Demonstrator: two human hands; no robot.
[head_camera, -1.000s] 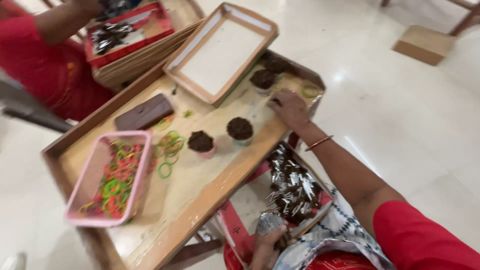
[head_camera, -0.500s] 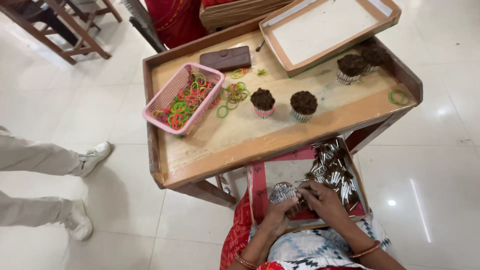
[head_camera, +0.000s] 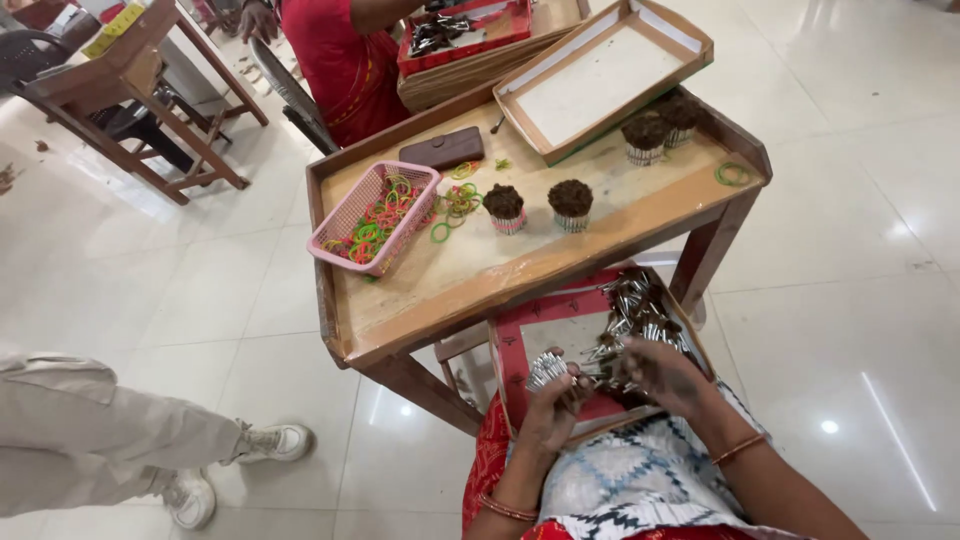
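My left hand grips a small bundle of silver tubes over a red tray resting on my lap. My right hand rests on the loose pile of silver tubes in that tray, fingers curled among them. On the wooden table in front stand several banded bundles with dark brown tops, and a pink basket holds coloured rubber bands.
An empty cardboard tray lies at the table's far side, a brown pouch next to it. A person in red sits opposite. Another person's legs in beige trousers stand at the left. A wooden stool is at far left.
My right hand left the table and came down to the lap tray. Both hands now work in the tubes, the left holding a small bundle. The view pulled back and steadied.
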